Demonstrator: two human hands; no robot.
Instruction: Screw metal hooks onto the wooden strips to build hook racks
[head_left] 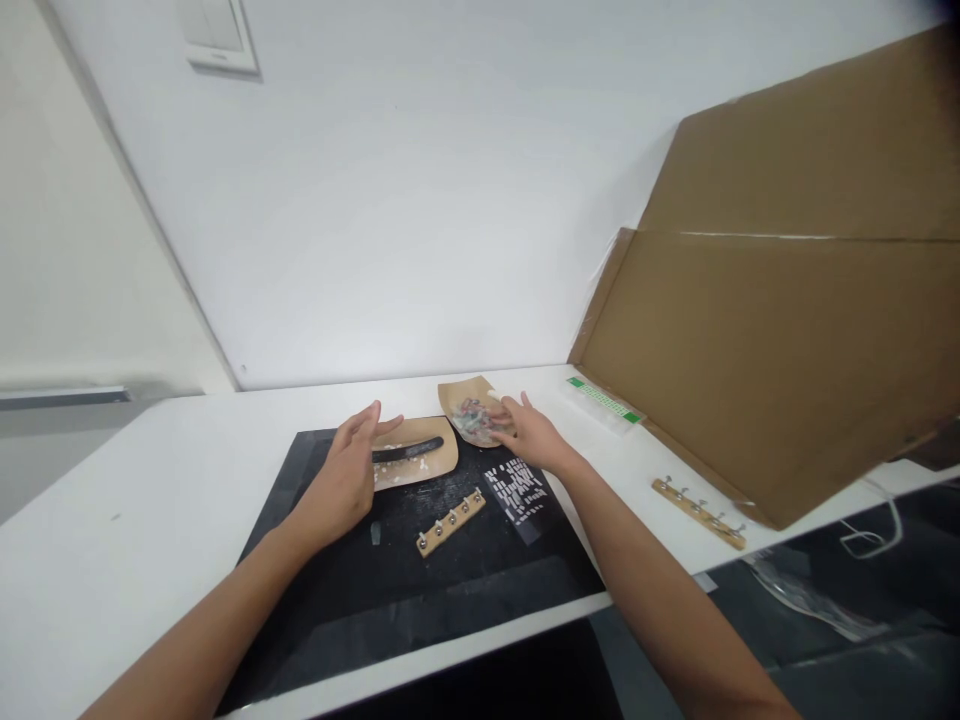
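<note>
While left hand (347, 478) hovers by black strip (409, 450), right hand (532, 432) by tray (452, 394), both with fingers apart, green label (606, 399) illegible.

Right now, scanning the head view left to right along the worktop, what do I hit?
Left hand → wooden strip with metal knobs → right hand → green-edged clear case → second knobbed strip. Overlapping things left out.
</note>
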